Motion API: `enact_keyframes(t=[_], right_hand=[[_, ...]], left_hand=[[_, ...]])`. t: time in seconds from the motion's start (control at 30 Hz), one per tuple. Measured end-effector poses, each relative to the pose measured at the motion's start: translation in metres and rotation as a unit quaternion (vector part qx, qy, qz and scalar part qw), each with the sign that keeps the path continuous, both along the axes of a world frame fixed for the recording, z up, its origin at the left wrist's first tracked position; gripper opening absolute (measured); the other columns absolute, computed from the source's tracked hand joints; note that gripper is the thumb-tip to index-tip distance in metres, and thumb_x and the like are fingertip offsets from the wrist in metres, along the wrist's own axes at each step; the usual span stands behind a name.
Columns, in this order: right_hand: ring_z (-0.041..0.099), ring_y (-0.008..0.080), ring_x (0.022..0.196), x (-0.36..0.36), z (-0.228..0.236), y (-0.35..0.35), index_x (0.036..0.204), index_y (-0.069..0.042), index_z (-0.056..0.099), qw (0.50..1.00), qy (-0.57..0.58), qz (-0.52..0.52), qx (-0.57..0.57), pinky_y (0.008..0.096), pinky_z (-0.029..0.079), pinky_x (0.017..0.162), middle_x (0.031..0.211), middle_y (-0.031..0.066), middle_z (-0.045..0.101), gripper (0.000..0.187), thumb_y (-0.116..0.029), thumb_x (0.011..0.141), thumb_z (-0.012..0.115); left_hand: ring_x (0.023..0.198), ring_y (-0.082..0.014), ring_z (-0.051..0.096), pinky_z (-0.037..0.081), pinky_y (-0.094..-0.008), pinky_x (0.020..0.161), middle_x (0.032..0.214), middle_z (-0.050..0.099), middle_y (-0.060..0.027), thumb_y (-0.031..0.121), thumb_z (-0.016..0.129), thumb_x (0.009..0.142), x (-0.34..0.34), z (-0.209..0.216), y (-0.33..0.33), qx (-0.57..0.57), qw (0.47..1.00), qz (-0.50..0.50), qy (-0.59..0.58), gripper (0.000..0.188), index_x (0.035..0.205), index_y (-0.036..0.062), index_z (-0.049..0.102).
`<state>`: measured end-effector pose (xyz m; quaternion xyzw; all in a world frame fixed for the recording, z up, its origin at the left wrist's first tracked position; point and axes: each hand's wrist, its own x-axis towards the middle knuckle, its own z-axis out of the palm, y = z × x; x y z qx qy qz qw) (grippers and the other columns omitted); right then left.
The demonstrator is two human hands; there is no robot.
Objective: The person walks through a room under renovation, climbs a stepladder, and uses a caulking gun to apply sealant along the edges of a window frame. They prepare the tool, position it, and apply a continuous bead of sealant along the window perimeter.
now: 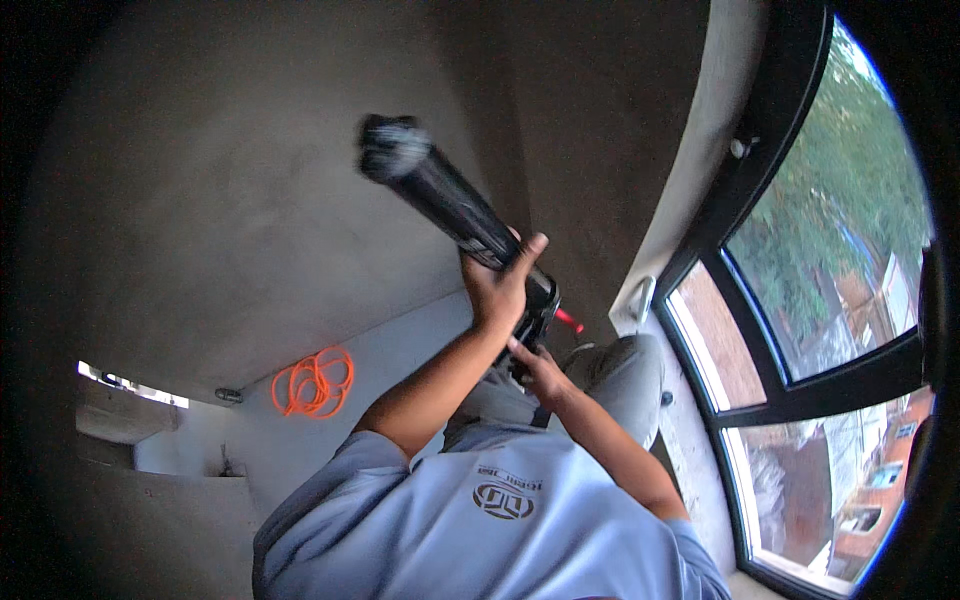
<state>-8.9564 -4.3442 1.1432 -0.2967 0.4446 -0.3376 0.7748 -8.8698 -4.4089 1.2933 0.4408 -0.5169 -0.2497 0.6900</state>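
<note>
A caulking gun (540, 300) with a long black tube (450, 200) is held slanting up and to the left in front of my body. Crumpled black wrapping with a greyish patch covers the tube's far end, which is a little blurred. My left hand (497, 288) wraps the lower part of the tube, thumb stretched along it. Lower down, my right hand (543, 376) grips the black handle end, its fingers partly hidden. A small red piece (568, 320) sticks out just right of the gun.
To the right stands a black-framed window (715, 300) with a light handle (645, 298), trees and buildings beyond it. A coiled orange hose or cord (313, 383) lies on the pale floor at left. Grey plain walls (230, 200) rise ahead, and a ledge (125, 415) sits at far left.
</note>
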Motion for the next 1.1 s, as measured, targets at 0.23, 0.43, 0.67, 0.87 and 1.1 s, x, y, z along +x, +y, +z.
enact_keyframes(t=[0.23, 0.43, 0.67, 0.87, 1.1], right_hand=[[0.067, 0.0186, 0.079, -0.013, -0.024, 0.022, 0.107, 0.006, 0.062, 0.995, 0.031, 0.063, -0.069, 0.0328, 0.055, 0.067, 0.101, 0.0124, 0.069, 0.031, -0.012, 0.088, 0.078], [0.064, 0.0170, 0.086, -0.028, -0.006, 0.014, 0.104, 0.002, 0.066, 0.996, -0.082, 0.035, -0.028, 0.0338, 0.051, 0.077, 0.095, 0.0075, 0.069, 0.043, -0.033, 0.085, 0.082], [0.063, 0.0238, 0.101, -0.046, 0.006, 0.003, 0.125, 0.008, 0.062, 0.989, 0.028, 0.106, -0.098, 0.0363, 0.050, 0.090, 0.112, 0.0156, 0.068, 0.075, -0.053, 0.085, 0.078], [0.064, 0.0199, 0.106, -0.155, 0.099, -0.002, 0.130, 0.002, 0.061, 0.960, 0.083, -0.042, -0.264, 0.0366, 0.050, 0.096, 0.112, 0.0126, 0.071, 0.056, -0.036, 0.092, 0.075], [0.043, 0.0284, 0.140, -0.244, 0.174, -0.015, 0.144, -0.003, 0.051, 0.793, 0.153, -0.236, -0.540, 0.0395, 0.030, 0.117, 0.147, 0.0167, 0.048, 0.077, -0.028, 0.080, 0.084]], left_hand=[[0.089, -0.0229, 0.059, 0.049, -0.0368, 0.085, 0.094, 0.059, -0.0071, 0.037, 0.091, 0.075, -0.013, -0.006, 0.006, 0.074, 0.994, -0.048, -0.068, 0.065, 0.108, -0.0015, 0.051], [0.078, -0.0146, 0.060, 0.051, -0.0320, 0.078, 0.084, 0.061, -0.0006, 0.026, 0.090, 0.078, -0.042, 0.017, -0.007, -0.011, 0.992, -0.027, -0.125, 0.041, 0.091, 0.0063, 0.056], [0.090, -0.0210, 0.059, 0.049, -0.0351, 0.084, 0.101, 0.061, -0.0088, 0.035, 0.089, 0.077, -0.038, 0.007, -0.013, 0.073, 0.983, -0.079, -0.150, 0.063, 0.114, -0.0012, 0.055], [0.084, -0.0221, 0.062, 0.051, -0.0371, 0.078, 0.093, 0.063, -0.0090, 0.029, 0.088, 0.078, -0.059, 0.002, 0.002, 0.101, 0.964, -0.091, -0.227, 0.051, 0.108, 0.0007, 0.058], [0.088, -0.0281, 0.068, 0.052, -0.0393, 0.078, 0.095, 0.066, -0.0120, 0.027, 0.085, 0.080, -0.095, -0.035, 0.001, 0.111, 0.922, -0.157, -0.335, 0.044, 0.106, 0.0057, 0.056]])
